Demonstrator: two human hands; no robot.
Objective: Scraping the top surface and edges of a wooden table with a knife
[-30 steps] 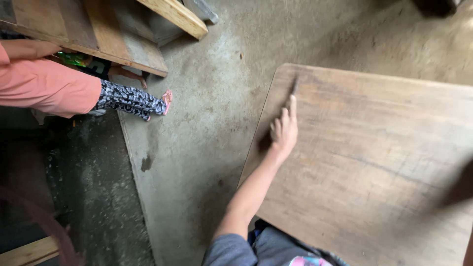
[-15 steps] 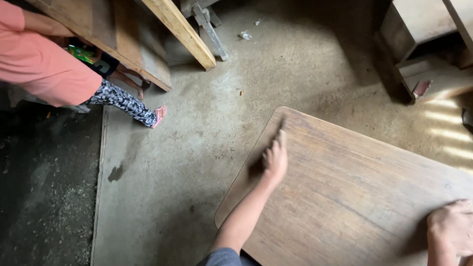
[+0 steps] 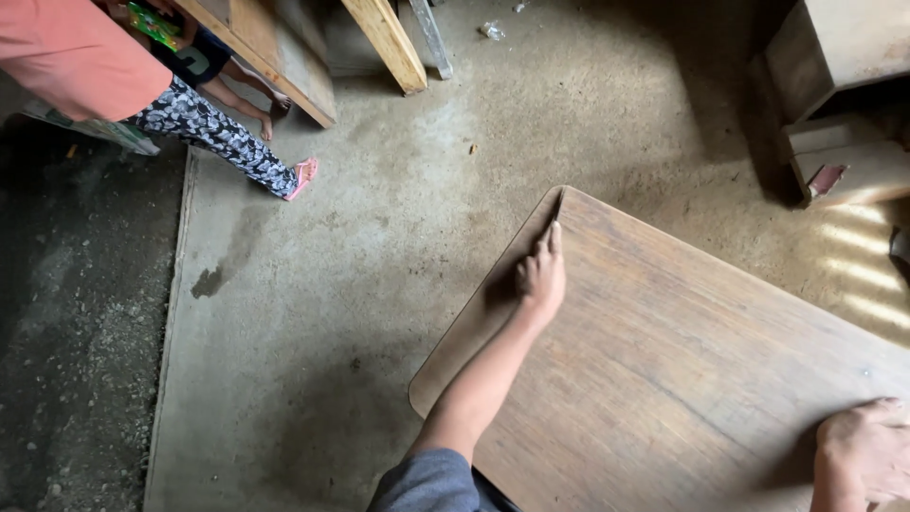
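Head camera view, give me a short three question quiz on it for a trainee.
1. True or false: the left hand holds a thin dark tool near the corner of the brown wooden board.
2. Where does the right hand rest? A) on the board B) on the grey concrete floor
3. Fill in: the standing person's sandal is ____.

Key: 1 true; 2 A; 3 pink.

Woodworking shop, rough and dim, seen from above.

Bare concrete floor point(image 3: 398, 228), stained and dusty, with a darker gritty strip point(image 3: 76, 332) at one side; large rounded-corner wooden panel point(image 3: 682, 379) lying flat; timber beam point(image 3: 387, 40) and plank bench point(image 3: 275, 57) at top; unfinished wooden furniture pieces point(image 3: 834, 85) at right; another person's patterned trouser leg point(image 3: 213, 133) nearby.
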